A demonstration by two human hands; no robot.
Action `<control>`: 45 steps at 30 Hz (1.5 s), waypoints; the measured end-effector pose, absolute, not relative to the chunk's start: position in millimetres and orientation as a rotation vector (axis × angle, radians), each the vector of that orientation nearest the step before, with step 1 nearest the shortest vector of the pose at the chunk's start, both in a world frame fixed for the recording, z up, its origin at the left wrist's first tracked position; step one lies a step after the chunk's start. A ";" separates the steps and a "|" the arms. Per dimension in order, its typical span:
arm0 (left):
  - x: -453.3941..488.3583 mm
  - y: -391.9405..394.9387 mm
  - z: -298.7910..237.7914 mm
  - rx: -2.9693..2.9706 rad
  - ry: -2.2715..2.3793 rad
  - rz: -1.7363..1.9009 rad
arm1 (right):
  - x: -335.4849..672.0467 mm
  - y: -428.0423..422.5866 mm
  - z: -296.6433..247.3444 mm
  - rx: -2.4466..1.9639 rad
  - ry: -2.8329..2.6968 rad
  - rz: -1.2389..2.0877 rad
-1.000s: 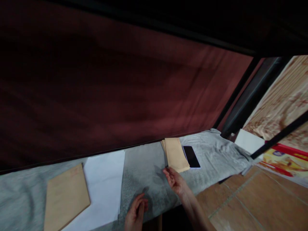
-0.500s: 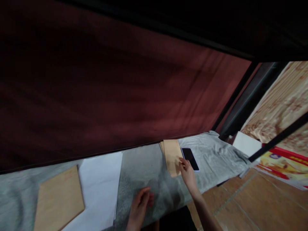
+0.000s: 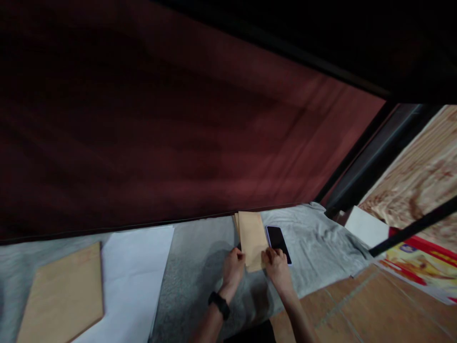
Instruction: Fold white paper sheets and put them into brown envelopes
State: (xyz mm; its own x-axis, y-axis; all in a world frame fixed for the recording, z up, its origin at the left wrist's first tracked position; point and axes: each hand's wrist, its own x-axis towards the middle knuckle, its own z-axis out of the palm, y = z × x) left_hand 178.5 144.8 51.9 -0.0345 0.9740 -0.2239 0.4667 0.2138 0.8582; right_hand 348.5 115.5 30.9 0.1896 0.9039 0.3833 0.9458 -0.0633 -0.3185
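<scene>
A small stack of narrow brown paper envelopes [image 3: 251, 236] lies on the grey cloth, slightly fanned at its upper left. My left hand [image 3: 233, 267], with a black watch [image 3: 219, 305] on the wrist, pinches the stack's left edge near its lower end. On the opposite edge, my right hand [image 3: 277, 267] has its fingers curled against the paper. How many layers either hand grips is hidden. A dark-screened phone [image 3: 278, 242] with a pale lilac edge lies just right of the envelopes, its lower end close to my right hand.
Large white sheets [image 3: 135, 276] lie at the left, with a thick brown paper piece [image 3: 66, 295] partly over them. A dark red fabric wall [image 3: 214, 157] rises behind the grey cloth [image 3: 314, 238]. Black poles, a white box [image 3: 367, 226] and a red-yellow carton [image 3: 424, 259] stand at the right.
My left hand has moved up and right from the bare cloth to the envelopes' left edge. My right hand stays at their right edge. The view has shifted slightly.
</scene>
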 end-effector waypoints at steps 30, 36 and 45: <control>99.6 66.5 55.2 0.863 1.186 1.231 | 268.7 63.9 40.6 -1.209 -0.404 1.221; 83.0 50.7 58.0 0.755 1.195 1.274 | 252.7 45.8 46.8 -1.136 -0.264 1.473; 93.0 35.9 51.8 0.627 1.189 1.295 | 216.7 53.9 71.2 -1.300 -0.924 1.175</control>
